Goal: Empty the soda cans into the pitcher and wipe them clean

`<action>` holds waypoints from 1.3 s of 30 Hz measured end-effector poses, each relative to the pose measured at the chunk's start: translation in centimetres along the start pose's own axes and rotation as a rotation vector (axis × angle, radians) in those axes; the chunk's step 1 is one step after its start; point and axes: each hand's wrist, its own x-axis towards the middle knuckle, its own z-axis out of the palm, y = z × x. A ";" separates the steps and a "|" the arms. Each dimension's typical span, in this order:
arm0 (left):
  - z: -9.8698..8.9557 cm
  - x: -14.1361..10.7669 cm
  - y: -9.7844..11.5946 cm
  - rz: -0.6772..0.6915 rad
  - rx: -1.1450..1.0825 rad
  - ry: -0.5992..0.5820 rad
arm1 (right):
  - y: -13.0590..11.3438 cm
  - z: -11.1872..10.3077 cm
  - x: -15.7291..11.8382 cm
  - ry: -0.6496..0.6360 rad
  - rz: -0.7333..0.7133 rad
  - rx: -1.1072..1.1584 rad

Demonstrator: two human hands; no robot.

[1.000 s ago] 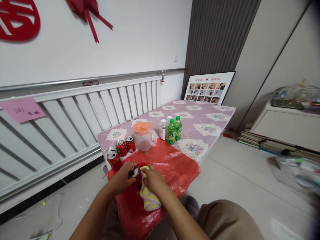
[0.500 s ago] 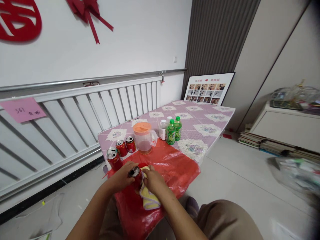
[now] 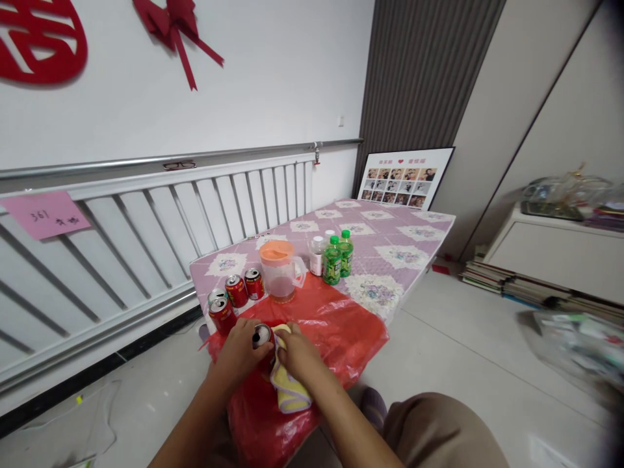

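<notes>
Presently | left hand [image 3: 242, 346]: grip round red can [image 3: 262, 335] | right hand [image 3: 298, 351]: grip on yellow cloth [image 3: 291, 394], can's 3 o'clock | orange-lidded pitcher [image 3: 279, 279], 12 o'clock

Even, moderately bright indoor light fills the scene, its source out of view, with small glossy highlights on the red plastic sheet [image 3: 336, 318] and a pale reflection on the floor [image 3: 468, 351] at near right. Soft shadow darkens the space under the worktop [image 3: 419, 234]. The middle looks fairly clear, while the far right edge smears and darkens, and straight lines stretch toward the sides.
</notes>
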 end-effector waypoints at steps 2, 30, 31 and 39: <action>0.0 0.2 -0.3 0.029 -0.039 -0.014 | -0.4 -0.8 0.0 0.021 -0.031 0.025; -2.4 1.7 -1.1 0.221 -0.230 -0.305 | 0.3 0.0 0.7 -0.040 0.010 -0.025; -2.4 1.7 -1.2 0.228 -0.231 -0.309 | 0.4 0.2 0.6 -0.045 0.025 -0.035; -0.8 1.0 -1.3 0.097 -0.119 -0.076 | 0.4 0.4 0.4 -0.040 0.028 -0.043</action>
